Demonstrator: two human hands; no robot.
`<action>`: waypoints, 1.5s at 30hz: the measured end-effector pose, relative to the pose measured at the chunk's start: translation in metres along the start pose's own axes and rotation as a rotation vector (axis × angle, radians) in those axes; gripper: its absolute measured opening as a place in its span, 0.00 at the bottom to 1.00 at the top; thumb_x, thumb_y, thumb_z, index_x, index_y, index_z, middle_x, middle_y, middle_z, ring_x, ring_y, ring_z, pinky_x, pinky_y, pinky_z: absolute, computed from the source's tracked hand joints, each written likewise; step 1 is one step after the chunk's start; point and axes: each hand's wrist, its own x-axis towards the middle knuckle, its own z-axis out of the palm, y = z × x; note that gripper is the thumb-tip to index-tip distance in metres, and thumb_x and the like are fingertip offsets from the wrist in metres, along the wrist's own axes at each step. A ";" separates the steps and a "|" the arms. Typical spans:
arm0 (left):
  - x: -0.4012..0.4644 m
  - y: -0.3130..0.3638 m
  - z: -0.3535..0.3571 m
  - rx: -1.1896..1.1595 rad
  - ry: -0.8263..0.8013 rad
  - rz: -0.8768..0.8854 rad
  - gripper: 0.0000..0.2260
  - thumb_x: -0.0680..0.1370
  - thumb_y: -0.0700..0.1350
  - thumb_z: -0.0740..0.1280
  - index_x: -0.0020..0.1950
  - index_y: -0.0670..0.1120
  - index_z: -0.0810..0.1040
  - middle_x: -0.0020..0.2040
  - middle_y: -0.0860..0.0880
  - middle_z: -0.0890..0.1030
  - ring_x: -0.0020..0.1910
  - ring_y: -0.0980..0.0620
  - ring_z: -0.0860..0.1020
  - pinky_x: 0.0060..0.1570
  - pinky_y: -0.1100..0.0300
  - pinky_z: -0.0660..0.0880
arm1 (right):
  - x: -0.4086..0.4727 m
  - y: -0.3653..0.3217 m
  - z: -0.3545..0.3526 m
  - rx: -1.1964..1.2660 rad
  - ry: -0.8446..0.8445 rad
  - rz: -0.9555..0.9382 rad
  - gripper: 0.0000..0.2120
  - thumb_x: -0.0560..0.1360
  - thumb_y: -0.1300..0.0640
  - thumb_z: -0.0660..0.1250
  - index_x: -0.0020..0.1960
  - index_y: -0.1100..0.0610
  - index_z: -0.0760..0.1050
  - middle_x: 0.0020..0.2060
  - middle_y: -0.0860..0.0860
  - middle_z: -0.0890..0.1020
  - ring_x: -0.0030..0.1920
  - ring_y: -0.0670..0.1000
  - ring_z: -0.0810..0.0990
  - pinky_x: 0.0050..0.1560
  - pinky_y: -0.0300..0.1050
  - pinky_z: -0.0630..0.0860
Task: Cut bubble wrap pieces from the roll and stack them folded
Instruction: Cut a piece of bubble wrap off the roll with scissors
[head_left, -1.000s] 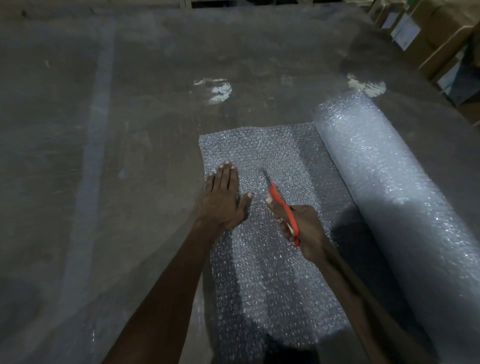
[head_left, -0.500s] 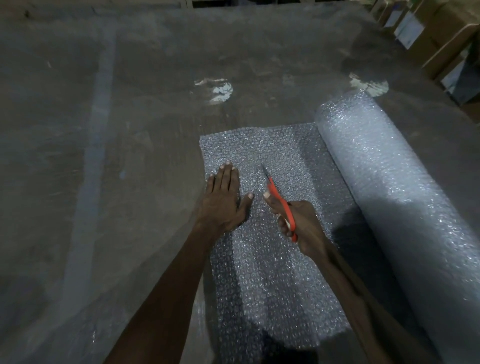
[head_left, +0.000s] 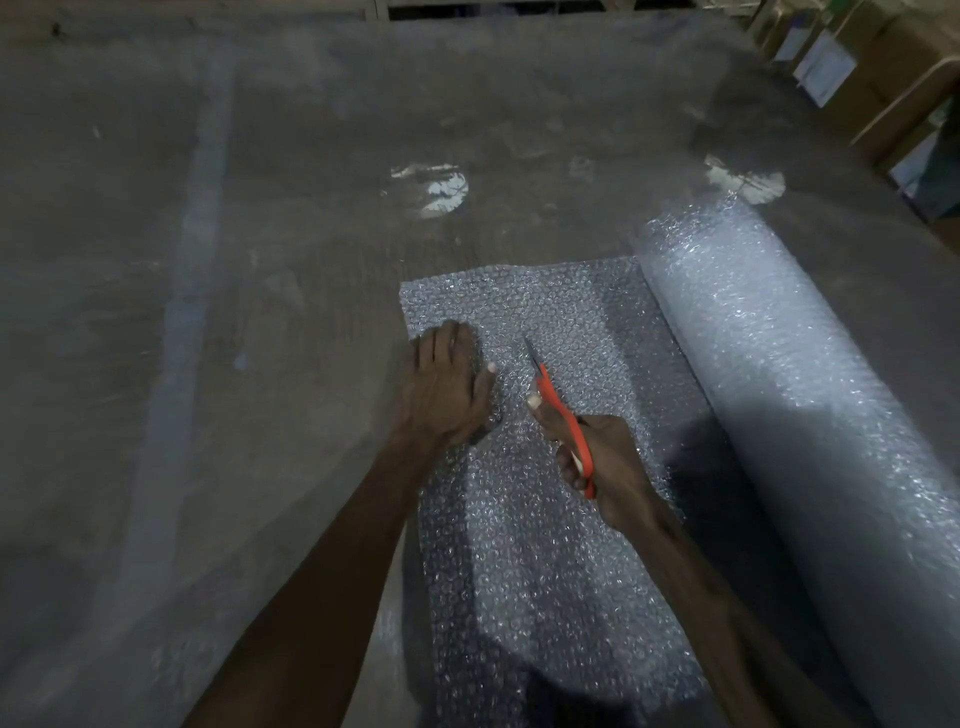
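Observation:
A thick roll of bubble wrap (head_left: 789, 395) lies on the floor at the right. An unrolled sheet (head_left: 550, 312) spreads from it toward the left. My left hand (head_left: 447, 387) presses flat on the sheet near its left edge, its fingertips blurred. My right hand (head_left: 605, 467) grips an orange-handled cutter (head_left: 563, 415) whose blade tip points away from me and meets the sheet just right of my left thumb.
The bare concrete floor (head_left: 234, 312) stretches to the left and beyond the sheet, with a pale stripe down the left. Cardboard boxes (head_left: 883, 67) stand at the far right corner. Two bright light patches show on the floor beyond the sheet.
The cutter has moved a little farther away from me along the sheet. My left hand has slid slightly forward and left on the sheet, its fingers now blurred.

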 end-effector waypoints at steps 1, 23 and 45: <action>0.009 -0.003 -0.002 -0.008 0.004 -0.002 0.32 0.82 0.58 0.46 0.78 0.38 0.61 0.76 0.39 0.64 0.73 0.39 0.63 0.72 0.45 0.55 | 0.001 0.000 0.000 0.002 0.006 0.000 0.29 0.70 0.46 0.79 0.49 0.73 0.79 0.25 0.55 0.76 0.20 0.47 0.70 0.21 0.37 0.65; 0.048 -0.029 0.017 -0.041 -0.093 -0.006 0.33 0.82 0.58 0.42 0.81 0.39 0.48 0.82 0.40 0.47 0.81 0.44 0.45 0.79 0.44 0.44 | 0.017 -0.014 0.010 0.037 -0.028 -0.012 0.17 0.71 0.48 0.78 0.36 0.60 0.77 0.25 0.54 0.74 0.20 0.47 0.68 0.21 0.37 0.63; 0.047 -0.029 0.016 -0.003 -0.075 -0.002 0.33 0.82 0.58 0.42 0.82 0.40 0.49 0.82 0.41 0.48 0.81 0.44 0.47 0.79 0.46 0.44 | 0.036 -0.025 0.013 -0.033 -0.022 0.018 0.23 0.69 0.44 0.78 0.43 0.65 0.80 0.26 0.53 0.78 0.21 0.48 0.70 0.22 0.39 0.63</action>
